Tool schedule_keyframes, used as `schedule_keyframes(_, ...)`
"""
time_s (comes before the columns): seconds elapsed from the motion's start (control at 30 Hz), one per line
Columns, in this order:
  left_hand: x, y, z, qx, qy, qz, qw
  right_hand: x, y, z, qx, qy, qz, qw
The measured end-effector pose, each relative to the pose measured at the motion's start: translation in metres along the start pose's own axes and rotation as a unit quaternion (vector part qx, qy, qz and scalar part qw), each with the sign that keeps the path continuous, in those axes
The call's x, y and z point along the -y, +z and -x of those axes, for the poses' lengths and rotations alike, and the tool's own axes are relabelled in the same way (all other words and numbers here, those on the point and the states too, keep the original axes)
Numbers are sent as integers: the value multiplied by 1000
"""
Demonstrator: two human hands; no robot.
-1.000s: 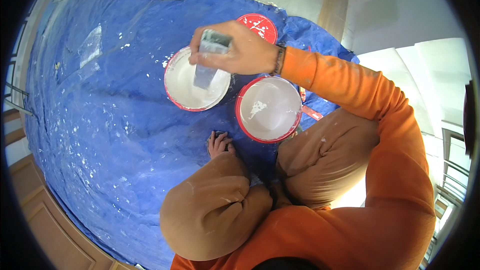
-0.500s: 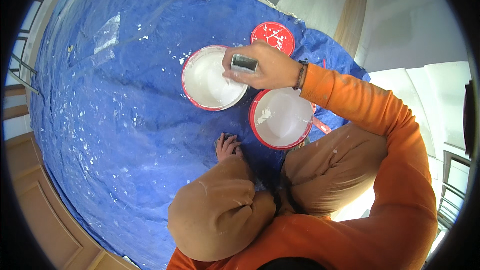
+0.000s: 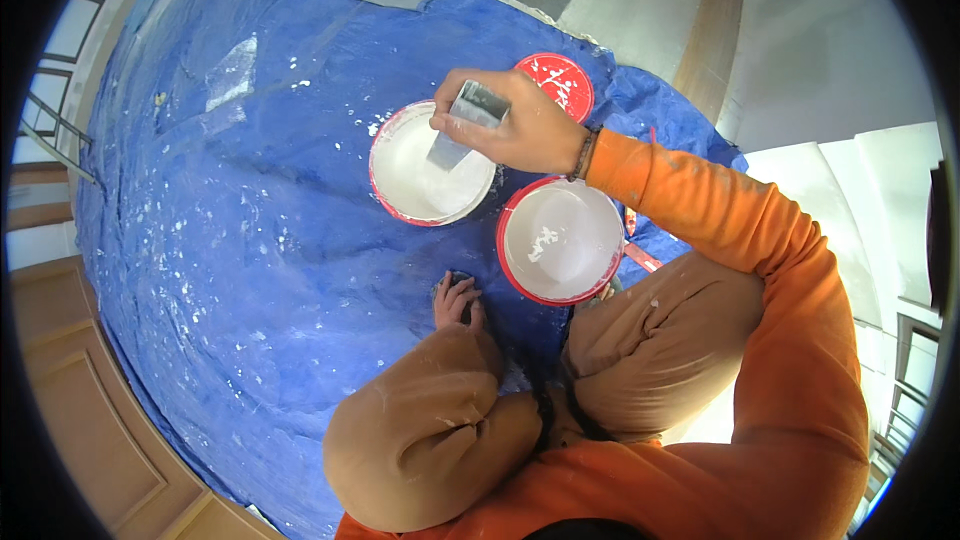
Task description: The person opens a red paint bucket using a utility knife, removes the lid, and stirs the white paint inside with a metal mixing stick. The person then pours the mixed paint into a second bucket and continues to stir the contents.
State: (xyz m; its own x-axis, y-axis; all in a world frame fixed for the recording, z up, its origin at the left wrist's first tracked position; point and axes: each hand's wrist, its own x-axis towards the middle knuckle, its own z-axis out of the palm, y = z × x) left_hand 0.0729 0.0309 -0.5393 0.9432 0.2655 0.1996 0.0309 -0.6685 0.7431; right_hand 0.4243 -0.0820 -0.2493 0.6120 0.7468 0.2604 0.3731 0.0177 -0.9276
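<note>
My right hand (image 3: 515,120) is closed around a grey metal bar with a squared end (image 3: 480,105). The bar slants down into a white bucket with a red rim (image 3: 374,172), and its lower part meets the white paint (image 3: 415,165) inside. Beside my left knee, my left hand (image 3: 457,300) holds nothing; its fingers are spread and lie over what looks like the toe of a dark shoe (image 3: 437,283). A second bucket (image 3: 503,258) with a red rim stands in front of my right knee, with white residue inside.
A red lid (image 3: 565,80) splashed with white lies beyond the buckets. Blue plastic sheeting (image 3: 220,270), spotted with white, covers the floor. A red strip-like tool (image 3: 641,257) is partly hidden next to the second bucket. Brown panelling (image 3: 110,420) borders the left side.
The bar has tilted, so more of its length shows above the paint. My right hand has shifted slightly left. My left hand stays at the shoe.
</note>
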Motion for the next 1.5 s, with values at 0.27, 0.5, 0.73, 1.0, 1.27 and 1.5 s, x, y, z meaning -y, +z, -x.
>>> schedule_keyframes(0.27,-14,-141,-40,-178,0,-93,980,-6,6,-16,39,-34,-17,999)
schedule_keyframes(0.5,-183,-369,-165,-341,54,-27,938,-27,14,-11,62,-76,42,994)
schedule_keyframes(0.73,-390,-370,-209,-46,184,-125,974,-22,20,-19,35,-125,75,989)
schedule_keyframes(1.0,-367,-287,-282,-133,65,41,988,8,18,-22,62,-6,55,997)
schedule_keyframes(1.27,-286,-269,-300,-222,-35,383,896,21,20,-28,10,23,29,999)
schedule_keyframes(1.5,-253,-285,-332,-286,-32,488,824,29,39,-34,76,2,93,993)
